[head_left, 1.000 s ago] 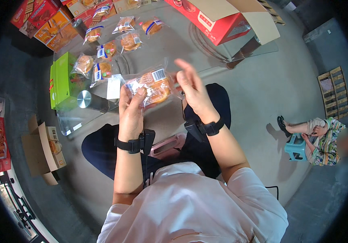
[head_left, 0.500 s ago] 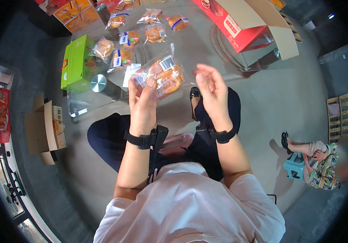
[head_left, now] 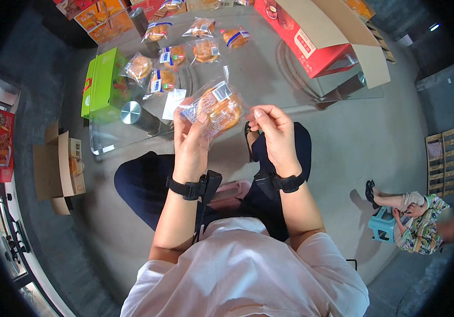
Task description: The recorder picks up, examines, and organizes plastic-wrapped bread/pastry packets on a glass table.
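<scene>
My left hand (head_left: 190, 148) grips a wrapped round bread (head_left: 227, 114) by its left side, thumb on top. The clear bag carries a barcode label, and its loose end sticks up away from me. At the bag's right edge, my right hand (head_left: 279, 137) has its thumb and fingertips pinched together on the clear film. Beyond my hands, several more wrapped breads (head_left: 204, 51) lie on a glass table (head_left: 258, 79). A white paper slip (head_left: 174, 103) is beside my left fingertips.
A bright green box (head_left: 103, 84) stands at the table's left, near a metal-capped post (head_left: 132, 112). An open red carton (head_left: 311, 42) occupies the far right. On the floor are an open cardboard box (head_left: 52, 164) and a wooden pallet (head_left: 442, 161). A person sits on a blue stool (head_left: 382, 226) at right.
My right hand has come in to the bag's right edge, and its spread fingers have closed into a pinch. The wrapped bread has shifted slightly right in my left hand.
</scene>
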`<state>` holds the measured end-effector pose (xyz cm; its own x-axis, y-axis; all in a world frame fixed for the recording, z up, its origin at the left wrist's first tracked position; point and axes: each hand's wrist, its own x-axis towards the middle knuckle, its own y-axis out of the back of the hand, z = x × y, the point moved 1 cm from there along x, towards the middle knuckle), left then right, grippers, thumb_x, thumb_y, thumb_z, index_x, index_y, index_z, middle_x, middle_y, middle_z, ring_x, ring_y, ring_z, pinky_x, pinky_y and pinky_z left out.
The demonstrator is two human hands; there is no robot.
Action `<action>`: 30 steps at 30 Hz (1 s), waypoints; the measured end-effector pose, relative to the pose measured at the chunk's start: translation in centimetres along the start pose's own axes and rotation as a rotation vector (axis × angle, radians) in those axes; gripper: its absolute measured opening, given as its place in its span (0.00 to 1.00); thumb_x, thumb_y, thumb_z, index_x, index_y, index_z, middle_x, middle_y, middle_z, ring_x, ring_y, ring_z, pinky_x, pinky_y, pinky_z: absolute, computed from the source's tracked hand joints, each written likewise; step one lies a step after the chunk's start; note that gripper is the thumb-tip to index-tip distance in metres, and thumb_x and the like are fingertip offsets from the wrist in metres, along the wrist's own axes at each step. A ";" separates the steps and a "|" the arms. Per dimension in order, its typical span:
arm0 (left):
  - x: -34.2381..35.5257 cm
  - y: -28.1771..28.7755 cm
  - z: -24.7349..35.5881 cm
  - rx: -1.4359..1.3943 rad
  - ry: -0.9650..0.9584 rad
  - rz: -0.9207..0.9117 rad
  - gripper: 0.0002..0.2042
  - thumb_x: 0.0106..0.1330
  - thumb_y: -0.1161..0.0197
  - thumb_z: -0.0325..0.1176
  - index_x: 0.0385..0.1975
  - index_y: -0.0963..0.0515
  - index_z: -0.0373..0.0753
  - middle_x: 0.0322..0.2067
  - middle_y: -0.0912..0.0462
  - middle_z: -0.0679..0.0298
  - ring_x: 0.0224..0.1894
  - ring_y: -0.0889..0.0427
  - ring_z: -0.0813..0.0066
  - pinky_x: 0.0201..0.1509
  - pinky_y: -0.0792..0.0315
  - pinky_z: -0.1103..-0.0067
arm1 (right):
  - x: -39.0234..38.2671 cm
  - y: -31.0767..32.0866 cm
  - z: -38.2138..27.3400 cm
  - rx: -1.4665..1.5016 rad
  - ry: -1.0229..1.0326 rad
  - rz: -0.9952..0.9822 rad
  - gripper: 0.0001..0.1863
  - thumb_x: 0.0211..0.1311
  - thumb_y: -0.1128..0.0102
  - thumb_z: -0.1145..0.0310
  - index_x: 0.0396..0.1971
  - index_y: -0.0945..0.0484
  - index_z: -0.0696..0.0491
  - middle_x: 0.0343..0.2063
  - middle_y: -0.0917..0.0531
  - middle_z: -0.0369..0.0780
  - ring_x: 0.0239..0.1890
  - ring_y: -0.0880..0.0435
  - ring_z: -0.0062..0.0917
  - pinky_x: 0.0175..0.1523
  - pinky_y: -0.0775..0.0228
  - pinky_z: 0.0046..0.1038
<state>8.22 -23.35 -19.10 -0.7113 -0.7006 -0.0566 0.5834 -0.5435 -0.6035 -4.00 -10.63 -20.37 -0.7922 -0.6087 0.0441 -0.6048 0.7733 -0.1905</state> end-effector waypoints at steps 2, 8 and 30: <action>0.0 0.0 0.0 -0.026 0.035 0.005 0.22 0.68 0.48 0.34 0.61 0.42 0.43 0.56 0.29 0.58 0.57 0.26 0.61 0.52 0.26 0.62 | 0.1 0.4 0.4 0.157 -0.037 -0.038 0.09 0.66 0.43 0.67 0.37 0.21 0.58 0.30 0.17 0.37 0.30 0.22 0.16 0.37 0.30 0.19; 0.0 0.3 -0.2 -0.043 0.067 0.000 0.17 0.71 0.53 0.37 0.58 0.39 0.44 0.54 0.27 0.61 0.55 0.25 0.64 0.50 0.25 0.63 | 0.2 0.8 1.0 0.247 -0.087 -0.028 0.09 0.65 0.43 0.67 0.37 0.21 0.58 0.30 0.17 0.38 0.30 0.22 0.17 0.36 0.30 0.19; 1.2 1.1 -1.4 0.066 -0.034 -0.053 0.17 0.71 0.50 0.37 0.57 0.31 0.44 0.58 0.30 0.62 0.57 0.30 0.71 0.60 0.35 0.65 | 1.6 0.9 1.6 0.343 0.238 0.128 0.06 0.70 0.49 0.70 0.38 0.27 0.57 0.39 0.20 0.40 0.38 0.21 0.20 0.46 0.26 0.23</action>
<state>7.46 -24.14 -20.98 -0.7290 -0.6845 0.0017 0.5704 -0.6088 -0.5514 -5.62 -11.21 -22.04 -0.8802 -0.4225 0.2161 -0.4698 0.7119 -0.5219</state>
